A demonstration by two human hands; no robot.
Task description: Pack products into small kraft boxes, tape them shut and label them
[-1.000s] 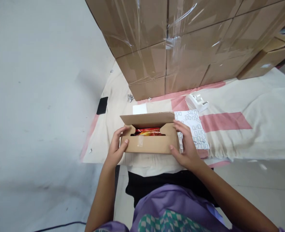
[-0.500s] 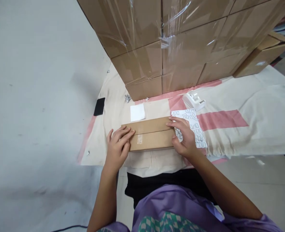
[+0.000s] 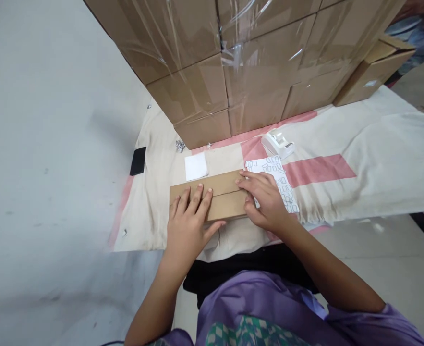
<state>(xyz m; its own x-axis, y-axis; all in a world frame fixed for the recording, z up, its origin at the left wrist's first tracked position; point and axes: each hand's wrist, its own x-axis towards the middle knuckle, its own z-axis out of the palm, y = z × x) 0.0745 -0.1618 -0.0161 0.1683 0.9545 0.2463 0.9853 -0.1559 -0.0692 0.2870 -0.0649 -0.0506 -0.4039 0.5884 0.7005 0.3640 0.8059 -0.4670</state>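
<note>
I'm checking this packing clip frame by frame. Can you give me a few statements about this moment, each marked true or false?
1. The small cardboard box stands open with its flaps up. False: its flaps are folded down and it is closed.
2. The left hand lies flat on top of the box. True.
3. The right hand holds the white device. False: it clasps the box's right end, and the device lies apart, near the stacked cartons.
4. A white paper square lies on the cloth just beyond the box. True.
5. The sticker sheet lies left of the box. False: it lies to the right, partly under the right hand.
</note>
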